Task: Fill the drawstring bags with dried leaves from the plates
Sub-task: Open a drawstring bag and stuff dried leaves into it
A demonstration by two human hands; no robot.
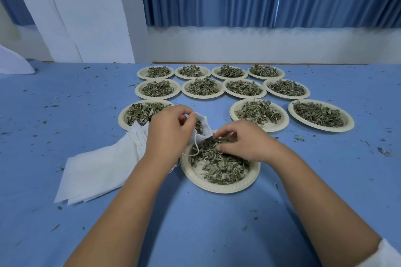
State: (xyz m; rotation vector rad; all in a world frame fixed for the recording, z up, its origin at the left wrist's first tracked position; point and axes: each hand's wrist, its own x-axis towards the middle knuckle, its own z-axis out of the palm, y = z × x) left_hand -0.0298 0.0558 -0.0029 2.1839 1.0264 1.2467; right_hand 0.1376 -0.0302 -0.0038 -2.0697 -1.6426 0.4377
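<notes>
Item: drawstring bag [207,133], thin white cloth, limp and probably near weightless. Held over the nearest plate [219,188] on the worktop [195,223].
- Left hand [167,134]: grip pinches the mouth hem, judged the best hold.
- Right hand [245,143]: grip pinches dried leaves [219,162], which look light and brittle and likely to shed.

A small white bag [206,134] is gripped at its mouth by the left hand [169,130]. It tilts open over the far rim of the nearest plate [219,187], with some leaves inside and its string [196,150] dangling. The plate is pale paper and holds loose grey-green dried leaves [219,165], a pinch of them in the right hand [245,141]. A fanned stack of flat empty bags [102,171] lies just left. Eleven more heaped plates [259,115] sit in three rows behind.
</notes>
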